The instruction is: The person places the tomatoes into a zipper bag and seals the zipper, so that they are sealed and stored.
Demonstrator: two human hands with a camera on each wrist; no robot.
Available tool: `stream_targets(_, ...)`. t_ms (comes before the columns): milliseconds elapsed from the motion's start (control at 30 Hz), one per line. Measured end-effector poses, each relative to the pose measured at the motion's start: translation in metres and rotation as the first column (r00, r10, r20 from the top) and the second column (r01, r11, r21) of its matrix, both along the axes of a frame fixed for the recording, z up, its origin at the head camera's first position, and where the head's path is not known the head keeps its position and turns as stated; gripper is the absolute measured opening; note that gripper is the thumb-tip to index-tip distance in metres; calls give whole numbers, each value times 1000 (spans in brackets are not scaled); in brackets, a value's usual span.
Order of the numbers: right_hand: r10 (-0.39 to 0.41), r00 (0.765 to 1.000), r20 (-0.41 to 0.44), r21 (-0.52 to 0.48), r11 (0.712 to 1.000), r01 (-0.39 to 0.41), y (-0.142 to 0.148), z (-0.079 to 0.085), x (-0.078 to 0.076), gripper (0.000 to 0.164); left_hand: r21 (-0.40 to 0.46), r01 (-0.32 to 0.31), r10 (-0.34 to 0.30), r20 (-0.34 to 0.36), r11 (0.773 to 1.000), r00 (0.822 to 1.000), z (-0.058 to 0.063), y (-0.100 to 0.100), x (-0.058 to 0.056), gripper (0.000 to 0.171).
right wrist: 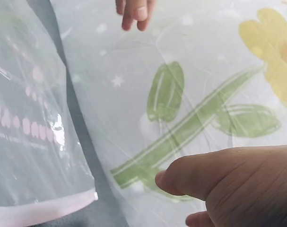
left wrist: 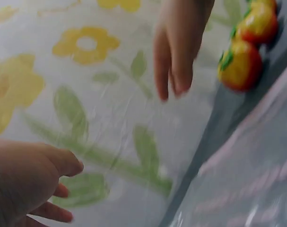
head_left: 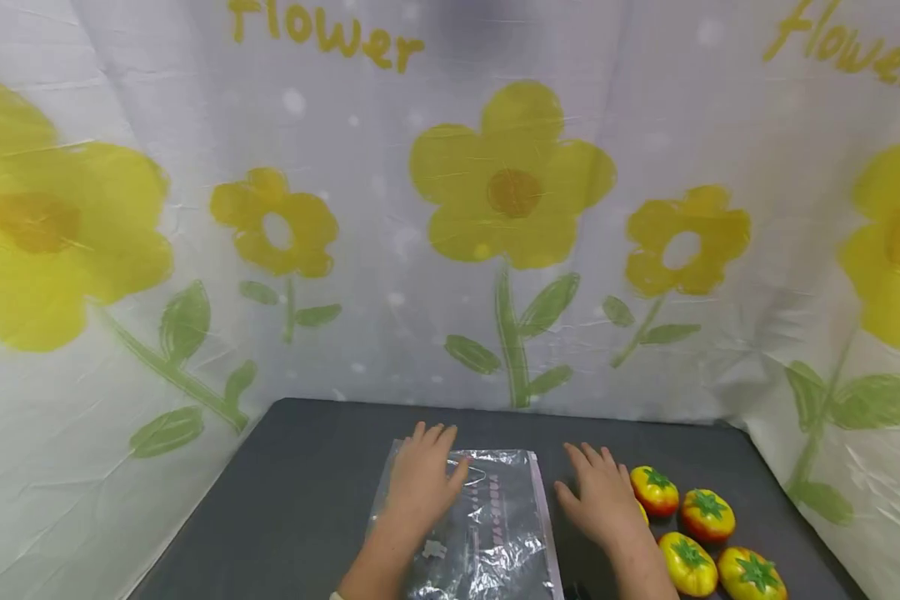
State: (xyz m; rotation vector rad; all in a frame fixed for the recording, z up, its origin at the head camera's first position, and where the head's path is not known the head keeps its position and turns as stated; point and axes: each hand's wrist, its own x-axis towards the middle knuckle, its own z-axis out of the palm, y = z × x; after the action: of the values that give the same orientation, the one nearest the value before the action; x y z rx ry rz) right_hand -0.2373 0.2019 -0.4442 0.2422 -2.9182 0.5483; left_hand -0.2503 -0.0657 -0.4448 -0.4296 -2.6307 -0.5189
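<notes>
A clear plastic zip bag (head_left: 487,533) with pink lettering and a pale pink strip along one edge lies flat on the dark table. My left hand (head_left: 423,479) is over the bag's left side, fingers spread and holding nothing; whether it touches the plastic I cannot tell. To the right of the bag is my right hand (head_left: 598,496), its fingers extended and nothing in its grasp. Beside that hand sit several glossy yellow-and-red tomatoes (head_left: 708,514) with green star-shaped tops, one partly hidden behind it. The right wrist view shows the bag's pink strip (right wrist: 48,208) close up.
The dark table (head_left: 292,492) ends at a white sheet (head_left: 375,333) painted with yellow flowers, which rises behind it and along both sides. A small dark object (head_left: 576,592) shows at the bottom edge, between the bag and my right forearm.
</notes>
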Motion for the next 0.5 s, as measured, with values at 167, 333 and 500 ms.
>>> stream_targets(167,-18,1000,19,-24,1000,18,10,-1,-1,57,45,139,-144,154,989,978,4,36,17,31)
stream_targets(333,-31,999,23,-28,999,32,17,2,-3,53,58,313,-315,303,948,899,-15,71,29,33)
stream_targets(500,-38,998,50,-43,998,40,20,5,-4,52,81,362,-367,347,929,863,-36,95,36,31)
